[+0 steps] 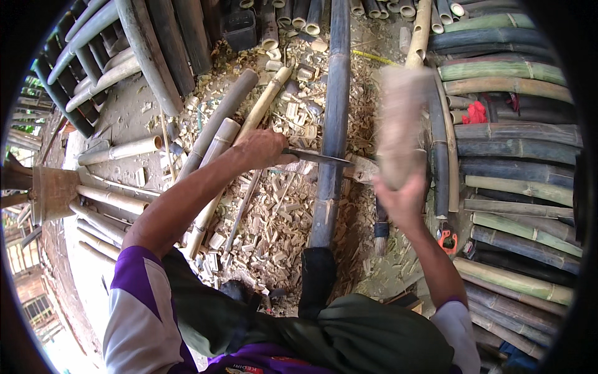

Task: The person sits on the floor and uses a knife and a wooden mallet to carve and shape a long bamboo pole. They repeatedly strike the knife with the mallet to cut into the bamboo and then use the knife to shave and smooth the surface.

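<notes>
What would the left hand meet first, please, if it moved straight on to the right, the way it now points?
The left hand would probably meet the long dark bamboo pole, which the blade it holds crosses in this view, though their relative heights are unclear.

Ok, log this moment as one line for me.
left hand: holds knife, blade across dark pole | right hand: grips raised block, blurred | chips: strewn around pole
</notes>
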`<state>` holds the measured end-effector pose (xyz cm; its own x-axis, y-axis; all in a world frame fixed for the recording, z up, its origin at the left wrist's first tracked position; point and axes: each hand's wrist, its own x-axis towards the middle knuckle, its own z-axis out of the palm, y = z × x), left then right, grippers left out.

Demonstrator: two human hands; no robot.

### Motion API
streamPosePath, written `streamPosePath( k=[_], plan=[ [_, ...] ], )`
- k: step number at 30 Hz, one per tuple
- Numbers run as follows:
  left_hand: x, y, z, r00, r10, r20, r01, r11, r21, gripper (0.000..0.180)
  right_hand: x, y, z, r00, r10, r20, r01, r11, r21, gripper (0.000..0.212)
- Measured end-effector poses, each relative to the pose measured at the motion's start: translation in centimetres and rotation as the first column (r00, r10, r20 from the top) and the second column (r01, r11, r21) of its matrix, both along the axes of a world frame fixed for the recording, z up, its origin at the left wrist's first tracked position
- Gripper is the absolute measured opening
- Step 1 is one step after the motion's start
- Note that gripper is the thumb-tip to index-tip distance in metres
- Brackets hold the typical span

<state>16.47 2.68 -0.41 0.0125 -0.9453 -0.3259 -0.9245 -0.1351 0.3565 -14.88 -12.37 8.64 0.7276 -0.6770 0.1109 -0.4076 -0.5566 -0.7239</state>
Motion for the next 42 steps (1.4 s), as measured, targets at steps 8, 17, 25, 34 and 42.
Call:
streamPosePath(
  k=[8,17,25,34,42],
  plan=[
    [1.1,0.3,-0.2,0.998,0.059,0.011,-0.06,0.993,0.105,0.062,7.5,-6.7,14.4,0.958,0.264,-0.113,-0.216,0.922,0.322,0.059],
    [0.6,-1.0,-0.9,0.999,0.009,-0.031,-0.008,1.0,0.03,0.068,5.8,-4.3,4.2,0.617,0.349,-0.705,-0.067,0.916,0.394,0.07],
    [1.8,0.7,-2.1,1.0,-0.003,-0.025,0.004,0.999,0.041,0.073,7.7,-4.1,12.4,0.936,-0.036,0.349,-0.022,0.987,0.159,0.061],
    [1.9,-0.7,-1.4,0.992,-0.016,-0.124,0.041,0.979,0.198,0.083,4.0,-6.0,7.1,0.878,0.242,-0.414,-0.117,0.945,0.304,0.062],
    [1.7,-1.8,-2.0,0.989,-0.054,-0.14,0.076,0.985,0.155,0.074,1.5,0.9,-2.6,0.759,0.208,-0.618,-0.172,0.978,0.118,0.075]
  ],
)
